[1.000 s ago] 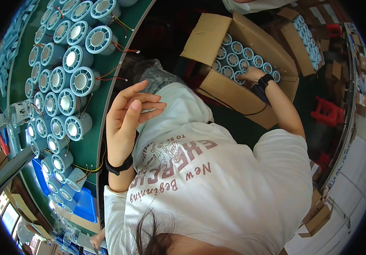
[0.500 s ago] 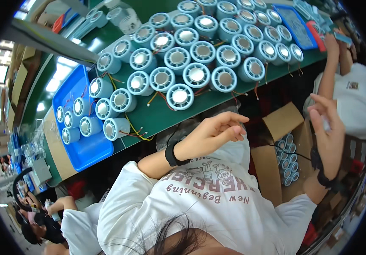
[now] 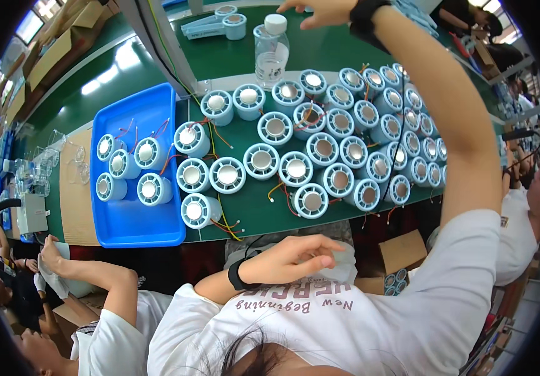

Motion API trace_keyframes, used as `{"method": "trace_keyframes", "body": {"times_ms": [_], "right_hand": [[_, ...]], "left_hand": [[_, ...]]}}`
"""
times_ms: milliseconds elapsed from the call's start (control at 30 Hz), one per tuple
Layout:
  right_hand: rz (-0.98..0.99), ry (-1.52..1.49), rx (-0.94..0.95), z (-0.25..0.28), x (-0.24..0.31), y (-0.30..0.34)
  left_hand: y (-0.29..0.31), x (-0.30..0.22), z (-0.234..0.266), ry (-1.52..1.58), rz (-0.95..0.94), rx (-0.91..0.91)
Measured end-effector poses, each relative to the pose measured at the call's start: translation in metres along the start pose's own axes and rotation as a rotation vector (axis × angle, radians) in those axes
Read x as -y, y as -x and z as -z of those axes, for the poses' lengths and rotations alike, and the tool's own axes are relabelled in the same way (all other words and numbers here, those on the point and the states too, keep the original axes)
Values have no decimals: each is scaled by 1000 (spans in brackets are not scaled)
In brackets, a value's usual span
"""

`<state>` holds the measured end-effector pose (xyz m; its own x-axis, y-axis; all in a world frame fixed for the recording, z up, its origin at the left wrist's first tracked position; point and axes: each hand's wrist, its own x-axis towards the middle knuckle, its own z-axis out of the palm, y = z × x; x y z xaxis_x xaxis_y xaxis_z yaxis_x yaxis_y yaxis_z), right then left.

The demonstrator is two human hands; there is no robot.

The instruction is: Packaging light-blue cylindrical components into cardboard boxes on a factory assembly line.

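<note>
My right hand (image 3: pixel 320 12) reaches over the table to its far side, fingers stretched out and holding nothing, just behind and right of a clear plastic bottle (image 3: pixel 272 59) with a white cap. Close to my chest, my left hand (image 3: pixel 289 258) hangs loosely with fingers apart and nothing in it. Between the hands stand many light-blue cylindrical parts (image 3: pixel 260 161) with slotted rims and silver discs in their tops; thin coloured wires trail from several. A few more of these lie in a blue tray (image 3: pixel 176 156) on the left.
Light-blue pieces with long handles (image 3: pixel 213 28) lie at the back beside a metal post (image 3: pixel 157 41). An open cardboard box (image 3: pixel 403 252) with more cylinders sits below the table's front edge. Co-workers sit close on both sides, one with a bent arm (image 3: pixel 104 276) at the left.
My right hand has swung up from the right side, over the table to its far edge. My left hand stays near my chest. The view has shifted, showing more of the table's back.
</note>
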<state>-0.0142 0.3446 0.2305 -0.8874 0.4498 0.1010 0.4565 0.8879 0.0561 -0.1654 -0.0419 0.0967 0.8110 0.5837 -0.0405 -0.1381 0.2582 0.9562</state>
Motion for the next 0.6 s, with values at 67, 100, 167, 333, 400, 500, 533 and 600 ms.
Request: {"method": "trace_keyframes", "body": {"times_ms": [67,100,167,333,400,500,533,600], "right_hand": [[-111,106,-29,-57,-30,-33],[-133,19,132,-63,-19,-48],[-174,-46,290,-84,-31,-57],[-136,-95,266,-95,-52,-47],[-222,-103,212,-64,-34,-31],[-300,-132,96,4,-13,30],[-297,-127,61,28,-2,55],[-230,-190,20,60,36,98]], "left_hand": [[9,-1,6,30,-44,-29],[17,-2,10,48,-68,-67],[24,-5,14,59,-87,-86],[28,-7,18,132,-89,-120],[29,-4,15,150,-83,-124],[22,-3,12,202,-112,-44],[19,-3,9,208,-103,-22],[18,-4,-7,338,-157,-46]]}}
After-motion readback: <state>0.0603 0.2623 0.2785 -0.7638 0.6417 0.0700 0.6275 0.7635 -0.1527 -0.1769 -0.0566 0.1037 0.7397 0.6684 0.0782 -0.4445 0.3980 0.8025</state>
